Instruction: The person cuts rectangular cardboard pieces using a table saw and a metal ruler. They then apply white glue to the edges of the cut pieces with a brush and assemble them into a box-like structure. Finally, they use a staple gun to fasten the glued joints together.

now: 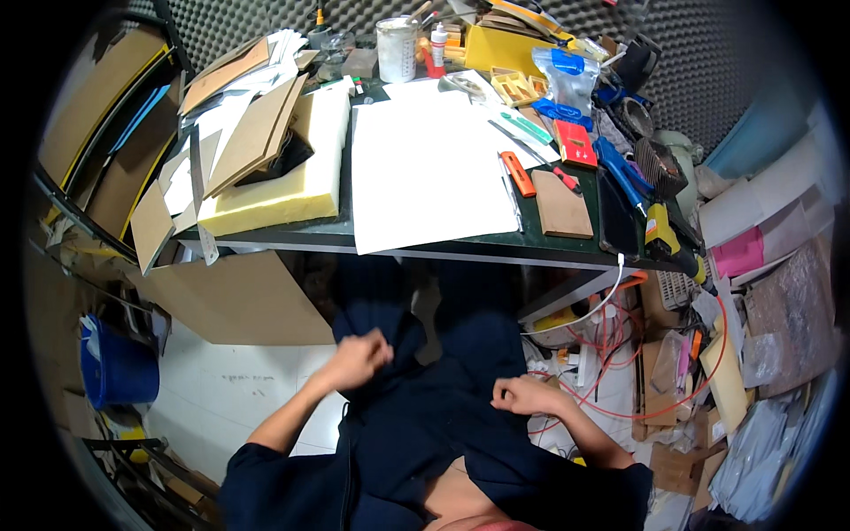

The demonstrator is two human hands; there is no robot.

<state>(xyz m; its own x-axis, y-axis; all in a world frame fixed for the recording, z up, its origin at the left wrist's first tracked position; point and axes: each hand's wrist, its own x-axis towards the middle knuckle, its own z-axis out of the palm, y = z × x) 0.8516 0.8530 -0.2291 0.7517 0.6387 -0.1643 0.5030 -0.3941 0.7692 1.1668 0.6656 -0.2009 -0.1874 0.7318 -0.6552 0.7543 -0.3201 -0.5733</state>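
Both hands hover over my lap, in front of the workbench. My left hand (361, 358) has its fingers curled in and slightly blurred, with nothing seen in it. My right hand (526, 395) is closed in a loose fist, also with nothing visible in it. Neither touches the bench. Nearest to them on the bench top lies a large white sheet of paper (425, 177), its front edge hanging a little over the bench edge. At its right are an orange cutter (517, 173), a thin pen-like tool (509, 193) and a brown wooden block (563, 205).
Brown boards (252, 142) rest on a yellowish foam block (323, 168) at the left, beside a metal ruler (198, 190). A phone (617, 217) with a white cable, a blue glue gun (620, 173) and a red box (575, 143) crowd the right. A blue bin (119, 363) stands on the floor.
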